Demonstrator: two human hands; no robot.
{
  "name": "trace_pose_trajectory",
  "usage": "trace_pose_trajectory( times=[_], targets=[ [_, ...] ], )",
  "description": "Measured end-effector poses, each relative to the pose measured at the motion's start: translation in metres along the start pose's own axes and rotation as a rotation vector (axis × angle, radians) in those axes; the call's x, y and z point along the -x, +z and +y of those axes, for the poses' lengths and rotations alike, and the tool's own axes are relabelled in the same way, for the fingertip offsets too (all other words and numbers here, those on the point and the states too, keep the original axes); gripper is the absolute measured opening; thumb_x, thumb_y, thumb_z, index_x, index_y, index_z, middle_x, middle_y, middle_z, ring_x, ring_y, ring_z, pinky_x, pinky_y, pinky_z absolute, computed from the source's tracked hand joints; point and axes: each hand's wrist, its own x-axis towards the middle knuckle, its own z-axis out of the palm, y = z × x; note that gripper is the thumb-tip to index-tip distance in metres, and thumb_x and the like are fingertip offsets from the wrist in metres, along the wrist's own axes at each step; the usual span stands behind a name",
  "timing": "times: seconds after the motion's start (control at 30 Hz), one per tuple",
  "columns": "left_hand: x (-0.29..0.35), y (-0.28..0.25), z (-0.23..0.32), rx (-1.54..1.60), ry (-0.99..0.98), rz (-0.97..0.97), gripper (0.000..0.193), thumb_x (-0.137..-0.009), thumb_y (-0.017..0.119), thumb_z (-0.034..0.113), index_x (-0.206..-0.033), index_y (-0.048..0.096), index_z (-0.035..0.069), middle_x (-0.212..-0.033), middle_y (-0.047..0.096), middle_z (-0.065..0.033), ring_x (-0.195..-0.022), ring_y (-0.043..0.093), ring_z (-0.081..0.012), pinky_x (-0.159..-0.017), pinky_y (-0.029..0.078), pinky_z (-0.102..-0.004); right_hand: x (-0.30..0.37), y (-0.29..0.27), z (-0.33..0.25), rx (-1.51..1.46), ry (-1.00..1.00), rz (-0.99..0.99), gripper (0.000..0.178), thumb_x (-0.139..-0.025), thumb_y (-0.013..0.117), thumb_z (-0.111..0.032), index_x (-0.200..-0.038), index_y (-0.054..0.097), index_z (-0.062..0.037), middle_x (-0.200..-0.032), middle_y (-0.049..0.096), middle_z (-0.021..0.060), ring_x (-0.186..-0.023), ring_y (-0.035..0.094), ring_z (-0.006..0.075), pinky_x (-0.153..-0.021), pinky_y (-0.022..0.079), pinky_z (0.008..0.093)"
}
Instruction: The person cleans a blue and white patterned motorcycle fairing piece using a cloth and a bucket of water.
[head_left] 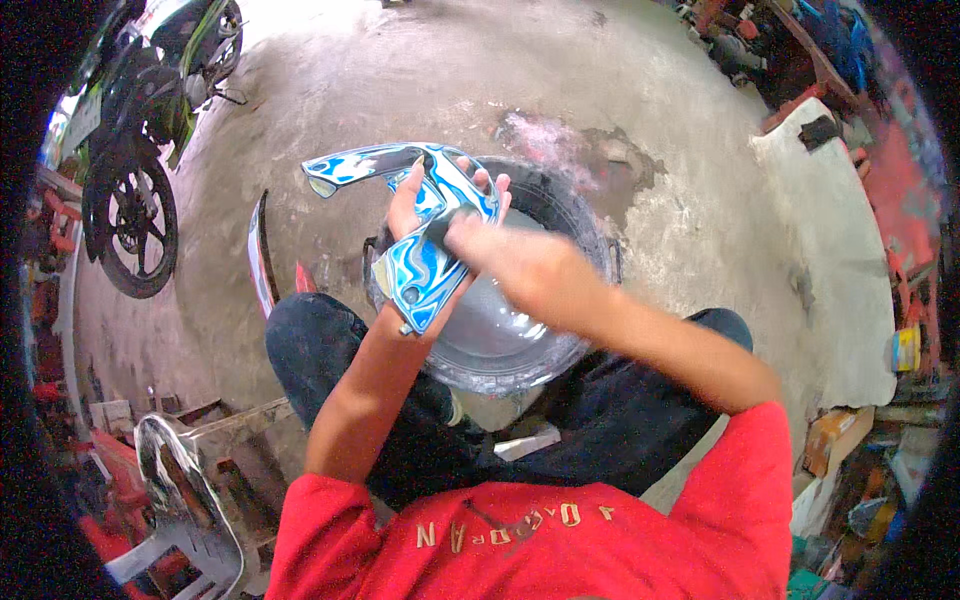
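Observation:
A curved motorcycle body panel with blue, white and silver swirls lies over a round dark tub. My left hand grips it from underneath, thumb on one side and fingertips showing past the far edge. Across the panel's middle, my right hand presses a small dark grey pad against the patterned face. That hand is smeared by motion, and its fingers partly cover the pad, whose material I cannot make out. Cloudy water stands in the tub between my knees.
A motorcycle stands at the far left. Beside my left knee lies a slim curved panel. A metal-framed chair is at the lower left, a pale board at the right. Clutter lines both sides.

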Motion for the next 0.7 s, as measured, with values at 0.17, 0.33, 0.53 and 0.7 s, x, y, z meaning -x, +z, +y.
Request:
trace_pose_trajectory(
  times=[0.17, 0.33, 0.53, 0.7],
  targets=[
    [0.000, 0.001, 0.002, -0.011, -0.063, -0.065, 0.039, -0.096, 0.063, 0.038, -0.116, 0.063, 0.004, -0.114, 0.068, -0.0131, -0.112, 0.063, -0.0314, -0.108, 0.045, -0.0555, -0.005, -0.004, 0.006, -0.058, -0.086, 0.023, 0.043, -0.090, 0.059, -0.010, -0.131, 0.060, 0.0003, -0.127, 0.067, 0.0172, -0.116, 0.067, 0.0293, -0.097, 0.056, 0.0387],
    [0.000, 0.005, 0.001, 0.021, -0.048, 0.018, 0.042, -0.095, 0.064, 0.035, -0.117, 0.061, 0.000, -0.112, 0.067, -0.0158, -0.111, 0.063, -0.0320, -0.109, 0.045, -0.0563, -0.007, -0.006, -0.014, -0.028, -0.101, 0.065, 0.043, -0.089, 0.060, -0.010, -0.131, 0.061, 0.0003, -0.126, 0.067, 0.0183, -0.113, 0.069, 0.0285, -0.094, 0.057, 0.0382],
    [-0.005, -0.010, -0.001, -0.025, -0.085, -0.029, 0.051, -0.081, 0.060, 0.023, -0.123, 0.057, -0.005, -0.117, 0.063, -0.0169, -0.115, 0.061, -0.0337, -0.111, 0.043, -0.0574, -0.003, -0.003, 0.017, -0.114, 0.160, -0.008, 0.038, -0.090, 0.060, -0.009, -0.127, 0.063, -0.0019, -0.125, 0.068, 0.0172, -0.112, 0.069, 0.0305, -0.094, 0.057, 0.0393],
    [0.001, -0.004, 0.000, 0.027, -0.085, 0.024, 0.043, -0.079, 0.052, 0.014, -0.119, 0.060, 0.000, -0.111, 0.065, -0.0169, -0.114, 0.061, -0.0373, -0.106, 0.047, -0.0573, -0.001, -0.008, -0.033, -0.169, -0.126, 0.064, 0.042, -0.090, 0.059, -0.008, -0.130, 0.062, -0.0005, -0.131, 0.065, 0.0172, -0.119, 0.066, 0.0284, -0.100, 0.054, 0.0392]
  ],
)
